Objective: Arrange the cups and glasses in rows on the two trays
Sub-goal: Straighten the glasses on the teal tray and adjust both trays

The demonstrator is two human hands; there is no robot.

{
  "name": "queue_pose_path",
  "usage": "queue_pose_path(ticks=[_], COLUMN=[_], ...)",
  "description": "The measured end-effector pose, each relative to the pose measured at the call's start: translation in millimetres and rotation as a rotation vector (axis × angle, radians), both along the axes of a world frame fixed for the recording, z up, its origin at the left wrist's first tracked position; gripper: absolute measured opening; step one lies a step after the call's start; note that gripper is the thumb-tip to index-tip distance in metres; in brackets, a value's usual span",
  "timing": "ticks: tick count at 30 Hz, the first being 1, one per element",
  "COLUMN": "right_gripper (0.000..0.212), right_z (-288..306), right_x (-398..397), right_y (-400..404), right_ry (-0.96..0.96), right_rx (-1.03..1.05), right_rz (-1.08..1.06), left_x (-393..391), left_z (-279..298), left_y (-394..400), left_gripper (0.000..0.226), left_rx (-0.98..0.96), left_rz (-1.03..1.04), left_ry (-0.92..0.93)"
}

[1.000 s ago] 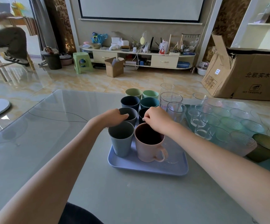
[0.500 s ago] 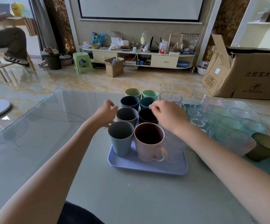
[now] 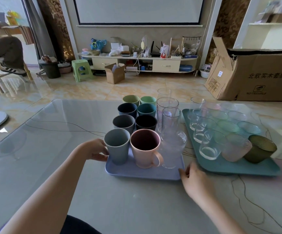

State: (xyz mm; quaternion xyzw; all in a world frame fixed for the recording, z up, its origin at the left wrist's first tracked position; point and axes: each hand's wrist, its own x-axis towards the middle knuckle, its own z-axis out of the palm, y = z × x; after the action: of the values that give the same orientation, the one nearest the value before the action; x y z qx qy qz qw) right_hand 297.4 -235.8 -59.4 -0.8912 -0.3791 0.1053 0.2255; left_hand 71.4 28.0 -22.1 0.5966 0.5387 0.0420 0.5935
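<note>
A lavender tray [image 3: 142, 172] carries two columns of ribbed cups, from green ones at the back to a grey-blue cup [image 3: 117, 147] and a pink mug [image 3: 145, 152] in front. A column of tall clear glasses [image 3: 169, 119] fills its right side. Beside it on the right, a teal tray [image 3: 234, 168] holds rows of clear and tinted glasses, ending in a dark green glass [image 3: 260, 149]. My left hand [image 3: 96, 150] grips the lavender tray's left edge beside the grey-blue cup. My right hand [image 3: 192, 176] touches that tray's front right corner with relaxed fingers.
The trays sit on a glossy glass-topped table [image 3: 52, 149]. Two clear glasses [image 3: 197, 100] stand on the table behind the teal tray. A large cardboard box [image 3: 255, 73] is on the floor at the right, and a seated person's legs [image 3: 7, 53] show far left.
Both hands left the cups in the middle of the lavender tray and came down to its front edges, left hand to the left side, right hand to the right corner.
</note>
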Motion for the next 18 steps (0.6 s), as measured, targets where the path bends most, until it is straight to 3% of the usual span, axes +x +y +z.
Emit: queue_pose_path(ticks=[5,18], right_gripper=[0.035,0.040], right_z=[-3.7,-5.4], right_x=[5.2,15.0], right_y=[4.6,-4.0], right_ry=[-0.016,0.071], right_rx=[-0.099,-0.027], right_rz=[-0.086,-0.277], left_x=[-2.6,28.0], left_z=[-8.7,-7.4], left_y=[-2.7,-29.1], left_gripper=[0.028,0.033], left_rx=[0.088,0.062], left_rz=[0.036,0.052], left_ry=[-0.021,-0.117])
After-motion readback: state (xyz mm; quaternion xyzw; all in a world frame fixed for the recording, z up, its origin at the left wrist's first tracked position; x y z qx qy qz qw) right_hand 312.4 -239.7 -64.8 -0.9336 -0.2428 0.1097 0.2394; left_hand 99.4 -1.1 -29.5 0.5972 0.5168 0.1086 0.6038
